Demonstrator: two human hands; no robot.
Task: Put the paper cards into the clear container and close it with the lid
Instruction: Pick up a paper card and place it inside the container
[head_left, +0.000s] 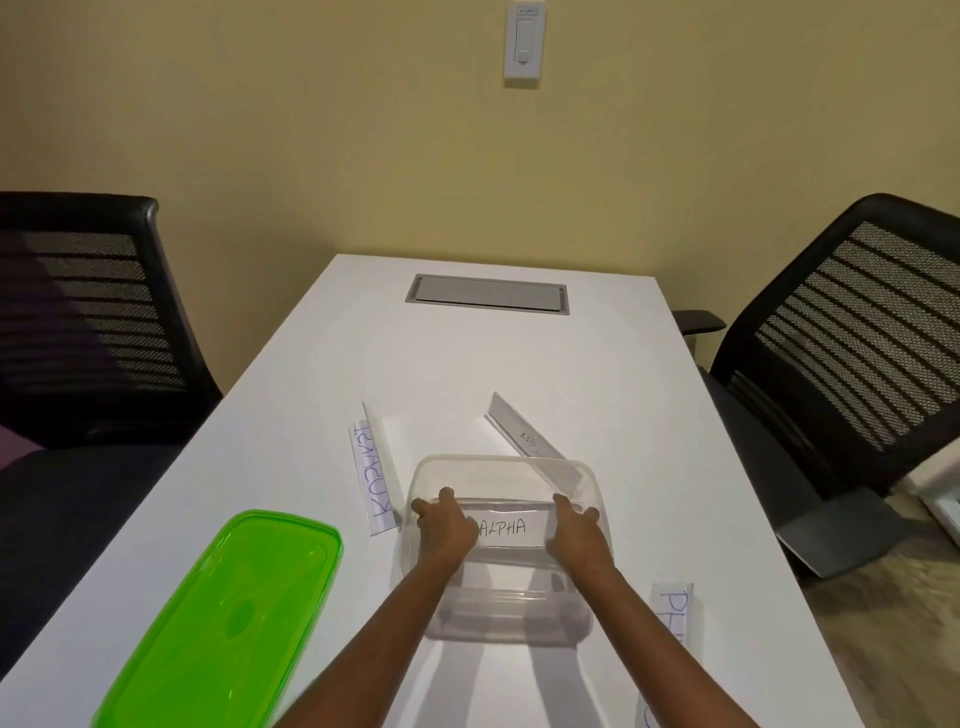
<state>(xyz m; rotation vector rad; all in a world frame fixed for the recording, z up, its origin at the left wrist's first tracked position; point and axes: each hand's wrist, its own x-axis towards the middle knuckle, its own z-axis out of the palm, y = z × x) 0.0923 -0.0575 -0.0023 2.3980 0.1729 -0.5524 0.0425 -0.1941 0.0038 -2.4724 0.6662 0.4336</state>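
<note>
I see both hands inside the clear container (501, 467) on the white table (311, 395): left hand (447, 525) and right hand (576, 530) each have their grip clamped on an end of the ALPHA card (511, 529). The green lid (228, 623) lies left of it; the KOPAKPI card (375, 475) just beside, two more cards (524, 434) (672, 616) nearby.

Green lid (228, 618) blocks the near-left table (467, 358); 3 cards crowd the container (587, 478); far half open
</note>
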